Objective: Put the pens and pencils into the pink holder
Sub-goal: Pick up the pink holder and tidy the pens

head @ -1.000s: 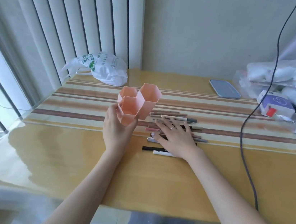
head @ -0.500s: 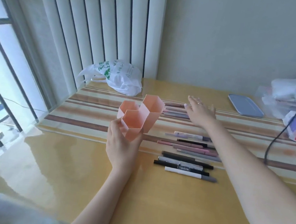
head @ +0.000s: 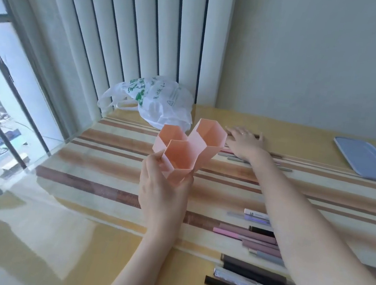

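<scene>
Risk gathers mostly around the pink plastic holder of three joined hexagonal tubes (head: 188, 150), which the left hand (head: 164, 187) grips from below, fingers and thumb curled around the lowest tube, so that it appears lifted and tilted above the striped, glass-topped wooden table (head: 111, 170) instead of standing on it. All three tubes look empty, so none of the task seems done yet. Held at a lean like this, the holder could let a pen slide back out, or twist in the grip if a pen strikes its rim off-centre. The right hand (head: 245, 141) lies flat with straight fingers on the far group of slim grey and pink pens (head: 235, 157), just behind the holder; it presses them and grasps nothing, so far as can be seen. Pressing round barrels on a glossy top could roll them away toward the crumpled white plastic bag with green print (head: 154, 100) or the flat blue-grey tray (head: 368, 161). The outstretched right forearm also crosses above the near row of black, silver, white and mauve pens (head: 257, 283), and whether it touches them cannot be told; a drag of that arm could scatter them toward the table's front edge. A handful taken at once might jam at a tube mouth.
</scene>
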### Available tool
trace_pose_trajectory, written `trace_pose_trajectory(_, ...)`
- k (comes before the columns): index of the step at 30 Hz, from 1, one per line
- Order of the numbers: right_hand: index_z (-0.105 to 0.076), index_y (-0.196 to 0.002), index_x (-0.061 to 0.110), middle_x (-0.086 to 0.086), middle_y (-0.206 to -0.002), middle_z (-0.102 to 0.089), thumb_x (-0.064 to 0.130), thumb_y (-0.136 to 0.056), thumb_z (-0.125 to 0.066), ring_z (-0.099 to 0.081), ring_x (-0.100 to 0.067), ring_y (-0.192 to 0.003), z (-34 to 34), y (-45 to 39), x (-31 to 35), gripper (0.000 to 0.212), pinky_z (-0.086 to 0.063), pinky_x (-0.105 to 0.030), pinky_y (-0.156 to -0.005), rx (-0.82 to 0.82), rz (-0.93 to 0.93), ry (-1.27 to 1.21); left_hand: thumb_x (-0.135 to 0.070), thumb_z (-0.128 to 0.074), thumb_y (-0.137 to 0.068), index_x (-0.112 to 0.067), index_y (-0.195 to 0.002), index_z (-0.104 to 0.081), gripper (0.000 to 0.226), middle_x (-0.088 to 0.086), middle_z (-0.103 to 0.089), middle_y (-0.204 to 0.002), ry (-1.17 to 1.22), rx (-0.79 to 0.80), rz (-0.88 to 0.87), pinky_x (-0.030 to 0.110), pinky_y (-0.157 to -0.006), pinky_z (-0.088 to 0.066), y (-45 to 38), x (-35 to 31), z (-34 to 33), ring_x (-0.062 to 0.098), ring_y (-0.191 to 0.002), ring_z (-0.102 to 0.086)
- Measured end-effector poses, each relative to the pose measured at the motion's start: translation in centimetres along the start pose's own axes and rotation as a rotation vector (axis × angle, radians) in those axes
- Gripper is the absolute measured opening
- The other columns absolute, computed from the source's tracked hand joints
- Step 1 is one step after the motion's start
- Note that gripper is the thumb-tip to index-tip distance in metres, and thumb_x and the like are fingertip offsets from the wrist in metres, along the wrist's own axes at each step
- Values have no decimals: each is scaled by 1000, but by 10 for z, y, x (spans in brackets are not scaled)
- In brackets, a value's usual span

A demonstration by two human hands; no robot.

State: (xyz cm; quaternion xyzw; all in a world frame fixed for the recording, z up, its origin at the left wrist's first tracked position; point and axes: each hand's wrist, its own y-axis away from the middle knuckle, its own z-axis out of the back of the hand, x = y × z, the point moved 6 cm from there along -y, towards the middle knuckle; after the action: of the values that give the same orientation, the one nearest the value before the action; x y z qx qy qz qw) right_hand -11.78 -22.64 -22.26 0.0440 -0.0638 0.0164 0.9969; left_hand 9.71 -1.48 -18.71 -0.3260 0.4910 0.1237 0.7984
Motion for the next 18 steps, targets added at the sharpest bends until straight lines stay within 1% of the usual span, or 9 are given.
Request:
trace_pose_trajectory(6,-17,-149,40,9,-161,-10,57,-96,-15,-6,-16,-148,0,3,0,55,2,-58,-116,-28,-3,-12,-29,-75,-70,-21,-111,-45,51,-12,-46,-99,2,0,-3,28,-71,-30,1,-3,1,12,-98,-45)
trace_pose_trajectory(9,-21,-148,40,8,-160,-13,57,-96,-17,-9,-17,-148,0,3,-1,54,0,-60,-115,-47,2,-24,-31,-74,-70,-20,-111,-45,51,-9,-48,-101,6,-1,3,29,-70,-30,1,-3,1,15,-98,-48)
trace_pose_trajectory(11,-25,-147,40,7,-159,-17,54,-97,-20,-12,-17,-147,1,4,0,52,-1,-60,-115,-71,0,-36,-32,-74,-70,-20,-111,-45,52,-9,-48,-102,2,-3,7,30,-71,-31,1,-3,1,17,-98,-48)
trace_pose_trajectory(13,-33,-143,38,5,-157,-26,52,-97,-23,-20,-19,-145,4,6,1,49,-3,-61,-114,-112,-3,-59,-32,-74,-70,-20,-111,-45,52,-10,-48,-102,-4,-3,10,31,-72,-32,1,-2,0,16,-98,-48)
trace_pose_trajectory(15,-45,-132,35,1,-148,-39,50,-96,-28,-32,-22,-138,8,8,2,43,-10,-60,-111,-179,-9,-68,-31,-75,-69,-21,-111,-45,52,-11,-47,-102,-11,-6,7,31,-71,-32,1,-1,0,16,-97,-48)
trace_pose_trajectory(16,-50,-123,32,-2,-140,-45,49,-95,-30,-36,-24,-133,11,10,2,38,-18,-58,-108,-218,-15,-63,-31,-75,-69,-20,-110,-45,52,-11,-46,-101,-14,-8,7,31,-71,-32,1,-1,0,15,-97,-48)
trace_pose_trajectory(18,-50,-104,26,-4,-124,-52,47,-94,-34,-38,-26,-122,15,17,2,29,-29,-49,-96,-277,-20,-60,-30,-75,-70,-20,-110,-45,51,-11,-46,-100,-18,-12,9,30,-70,-31,0,-1,0,16,-96,-48)
